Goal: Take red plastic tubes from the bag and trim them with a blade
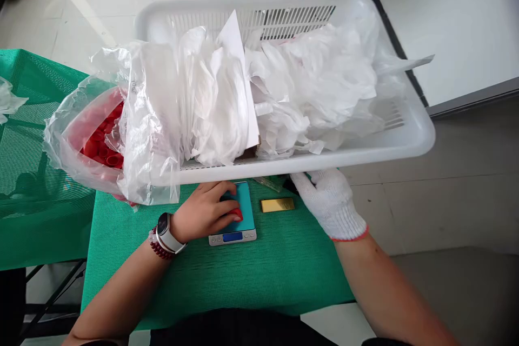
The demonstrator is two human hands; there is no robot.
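My bare left hand [208,210], with a watch at its wrist, curls its fingers round a small red piece [236,214] on the teal plate of a small scale [248,211]. On my right hand [330,197] is a white knit glove; its fingertips are hidden under the front rim of the white basket [344,158], beside something dark. What it grips cannot be made out. A gold bar [277,205] lies between the scale and the gloved hand.
White plastic bags [324,75] and a white card [239,65] fill the basket above the green table [284,265]. A clear bag of red tubes [101,143] hangs at its left end. Another green-covered table [36,205] stands at left.
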